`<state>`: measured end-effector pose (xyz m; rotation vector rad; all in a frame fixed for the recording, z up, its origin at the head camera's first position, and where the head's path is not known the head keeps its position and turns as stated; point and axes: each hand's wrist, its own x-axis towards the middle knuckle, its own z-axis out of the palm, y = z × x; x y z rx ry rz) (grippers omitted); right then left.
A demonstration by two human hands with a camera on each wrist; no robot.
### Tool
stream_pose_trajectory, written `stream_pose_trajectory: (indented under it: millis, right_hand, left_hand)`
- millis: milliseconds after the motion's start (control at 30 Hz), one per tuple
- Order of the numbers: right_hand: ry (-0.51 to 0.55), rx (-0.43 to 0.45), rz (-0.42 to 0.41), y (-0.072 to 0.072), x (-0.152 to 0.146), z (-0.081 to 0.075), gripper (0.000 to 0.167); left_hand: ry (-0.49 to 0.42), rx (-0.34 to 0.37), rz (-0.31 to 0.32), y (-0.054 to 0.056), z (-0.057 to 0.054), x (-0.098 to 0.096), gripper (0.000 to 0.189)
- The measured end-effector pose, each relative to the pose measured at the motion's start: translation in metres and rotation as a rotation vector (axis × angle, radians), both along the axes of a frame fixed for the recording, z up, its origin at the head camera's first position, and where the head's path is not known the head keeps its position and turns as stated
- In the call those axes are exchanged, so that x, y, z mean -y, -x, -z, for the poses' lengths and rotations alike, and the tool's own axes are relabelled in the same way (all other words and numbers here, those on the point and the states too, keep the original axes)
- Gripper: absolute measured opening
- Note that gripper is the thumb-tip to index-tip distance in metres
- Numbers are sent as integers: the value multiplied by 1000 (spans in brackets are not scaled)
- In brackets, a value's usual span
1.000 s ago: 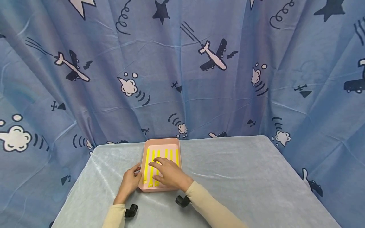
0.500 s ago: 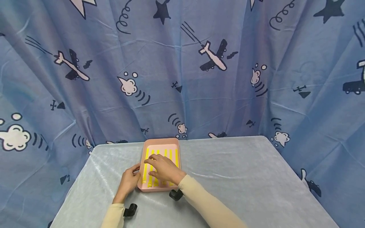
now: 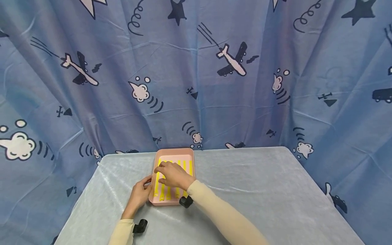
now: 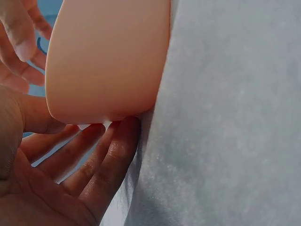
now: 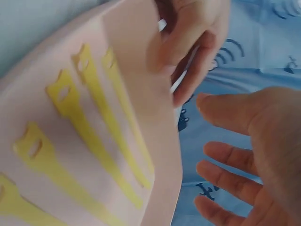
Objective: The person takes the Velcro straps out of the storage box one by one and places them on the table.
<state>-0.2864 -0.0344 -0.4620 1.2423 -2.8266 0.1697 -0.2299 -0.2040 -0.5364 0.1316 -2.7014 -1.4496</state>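
A pale pink tray (image 3: pixel 176 152) stands on the table with several yellow hook-and-loop cable ties (image 5: pixel 82 129) laid side by side in it. Their wide slotted ends show clearly in the right wrist view. My left hand (image 3: pixel 140 194) rests against the tray's left side; its fingertips (image 4: pixel 124 136) touch the outer wall and the thumb lies at the rim. Over the left half of the tray hovers my right hand (image 3: pixel 174 174), palm down with spread, slightly bent fingers (image 5: pixel 228 155) and nothing between them. It hides the middle of several ties in the head view.
A light grey cloth covers the table (image 3: pixel 260 190). Behind it hangs a blue curtain (image 3: pixel 196 75) printed with planes, clouds and stars. Black wrist mounts (image 3: pixel 141 226) show on both forearms.
My right hand has shifted left and slightly away from me across the tray, uncovering the near ends of the right-hand ties. My left hand stays at the tray's side.
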Motion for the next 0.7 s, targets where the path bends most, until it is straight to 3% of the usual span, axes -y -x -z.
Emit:
stream_pose_trajectory:
  millis: [467,700]
  right_hand:
    - [-123,-38,-19,26,17,18,36]
    - [-183,17,-19,32,23,28,35]
  left_hand:
    - [1,-11,-6,2,2,2,46]
    - [-7,1,-4,2,2,3,45]
